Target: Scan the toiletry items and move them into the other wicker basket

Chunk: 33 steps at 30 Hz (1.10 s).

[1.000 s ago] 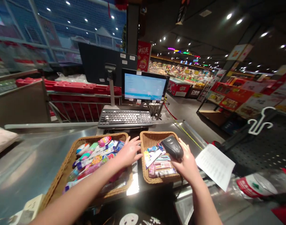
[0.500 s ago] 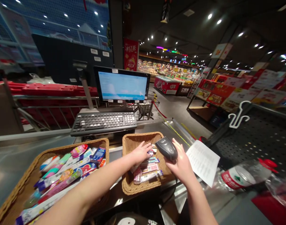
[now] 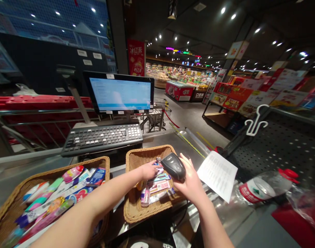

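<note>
Black handheld scanner (image 3: 173, 166), glossy and rounded, is gripped in the closed right hand (image 3: 191, 182) over the right edge of the small wicker basket (image 3: 133, 215) on the steel table (image 3: 173, 137). Just left of it, the left hand (image 3: 148, 169) rests, fingers curled, on coloured packets (image 3: 159, 186) inside; whether it grips one cannot be told. A keyboard (image 3: 103, 136) lies beyond.

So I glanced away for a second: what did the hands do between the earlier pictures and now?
The left hand moved from the right edge of the large basket rightward into the small basket and now touches the packets there; whether it grips one is unclear. The right hand kept holding the scanner above that basket. Both baskets stayed put.
</note>
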Each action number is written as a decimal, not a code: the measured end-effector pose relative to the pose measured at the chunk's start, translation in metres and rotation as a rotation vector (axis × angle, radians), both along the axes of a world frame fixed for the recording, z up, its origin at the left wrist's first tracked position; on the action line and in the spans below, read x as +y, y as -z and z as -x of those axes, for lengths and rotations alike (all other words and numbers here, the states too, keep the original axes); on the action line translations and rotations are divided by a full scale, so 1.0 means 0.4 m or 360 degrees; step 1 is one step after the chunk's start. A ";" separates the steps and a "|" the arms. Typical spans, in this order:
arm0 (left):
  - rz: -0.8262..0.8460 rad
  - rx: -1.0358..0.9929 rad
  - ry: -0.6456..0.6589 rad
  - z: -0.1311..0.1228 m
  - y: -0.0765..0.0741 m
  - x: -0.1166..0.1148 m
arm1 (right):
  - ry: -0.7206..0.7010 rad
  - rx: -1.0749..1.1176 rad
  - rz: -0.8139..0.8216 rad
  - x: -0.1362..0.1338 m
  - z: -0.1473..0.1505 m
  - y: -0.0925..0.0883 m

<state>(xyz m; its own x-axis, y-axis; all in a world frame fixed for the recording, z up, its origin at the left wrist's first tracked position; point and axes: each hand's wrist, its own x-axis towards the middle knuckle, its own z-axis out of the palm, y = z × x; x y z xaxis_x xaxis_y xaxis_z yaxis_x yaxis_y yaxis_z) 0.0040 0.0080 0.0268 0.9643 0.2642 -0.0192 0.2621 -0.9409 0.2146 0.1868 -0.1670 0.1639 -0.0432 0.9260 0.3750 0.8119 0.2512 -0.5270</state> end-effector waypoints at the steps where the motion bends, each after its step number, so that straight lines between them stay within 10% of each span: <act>1: -0.0004 0.0018 0.0012 0.007 -0.007 0.006 | 0.0006 0.0004 -0.0003 -0.001 0.000 0.001; 7: -0.0048 0.0046 -0.0003 0.075 -0.098 0.009 | 0.0050 0.0012 -0.0052 -0.002 0.009 0.003; 18: -0.0271 -0.0460 -0.0742 0.267 -0.345 -0.071 | 0.0078 -0.0076 -0.0219 -0.002 0.080 -0.017; 33: -0.0133 -0.0504 -0.1279 0.481 -0.425 -0.114 | -0.0209 -0.0287 -0.0243 0.009 0.273 -0.097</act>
<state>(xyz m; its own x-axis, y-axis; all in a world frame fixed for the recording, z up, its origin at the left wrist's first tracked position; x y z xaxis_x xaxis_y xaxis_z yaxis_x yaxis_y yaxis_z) -0.1885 -0.0375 0.1967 0.4414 0.8561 0.2687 0.7936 -0.5123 0.3284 0.0778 -0.1634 0.2027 -0.2380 0.8415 0.4850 0.8443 0.4261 -0.3250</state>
